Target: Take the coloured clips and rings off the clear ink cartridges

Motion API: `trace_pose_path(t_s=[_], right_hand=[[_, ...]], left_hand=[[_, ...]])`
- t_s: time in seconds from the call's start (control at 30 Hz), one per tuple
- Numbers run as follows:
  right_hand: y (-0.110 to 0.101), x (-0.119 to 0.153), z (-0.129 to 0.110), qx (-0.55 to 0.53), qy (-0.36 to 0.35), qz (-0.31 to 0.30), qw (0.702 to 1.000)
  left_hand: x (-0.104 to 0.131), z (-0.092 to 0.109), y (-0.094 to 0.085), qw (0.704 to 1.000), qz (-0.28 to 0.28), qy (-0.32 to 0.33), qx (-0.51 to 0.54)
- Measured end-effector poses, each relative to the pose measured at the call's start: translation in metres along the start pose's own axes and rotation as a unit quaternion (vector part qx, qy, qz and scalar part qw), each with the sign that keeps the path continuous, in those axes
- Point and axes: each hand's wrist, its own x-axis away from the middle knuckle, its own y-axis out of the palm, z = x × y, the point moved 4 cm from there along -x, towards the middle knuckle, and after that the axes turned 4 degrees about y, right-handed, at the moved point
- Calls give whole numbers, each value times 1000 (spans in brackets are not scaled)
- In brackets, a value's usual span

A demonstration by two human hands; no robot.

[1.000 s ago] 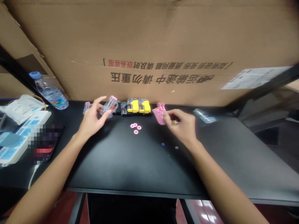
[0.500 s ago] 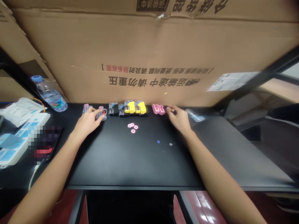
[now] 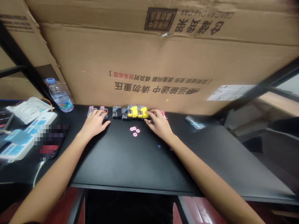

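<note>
My left hand (image 3: 93,123) rests with its fingers spread over small clear-and-pink plastic pieces (image 3: 102,108) near the cardboard, partly covering them. At the right end of a row of small toy-like blocks, my right hand (image 3: 161,124) has its thumb and forefinger apart beside a yellow-and-clear block (image 3: 142,112). The forefinger appears to touch that block. Another yellow block (image 3: 132,111) and a black-and-clear block (image 3: 117,112) stand to its left. Pink plastic parts (image 3: 163,114) are mostly hidden behind my right hand. Several pink rings (image 3: 135,134) lie in front of the row.
A cardboard sheet (image 3: 149,56) walls off the back of the black table (image 3: 130,165). On the left are a water bottle (image 3: 61,96), a white power strip (image 3: 25,137) and a phone (image 3: 54,143). A clear packet (image 3: 195,123) and a blue disc (image 3: 159,146) lie to the right.
My right hand has moved left from beside the pink parts to the yellow block, now covering most of those parts. My left hand's fingers have spread; the view has tilted slightly.
</note>
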Motion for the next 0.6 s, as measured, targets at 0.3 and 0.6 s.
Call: trace_pose_path(t_s=[0.3, 0.6], right_hand=[[15, -8, 11, 44, -24, -14, 999], [18, -10, 13, 48, -36, 7, 998]], left_hand=[[7, -8, 8, 996, -41, -80, -10], [0, -26, 18, 998, -55, -42, 14]])
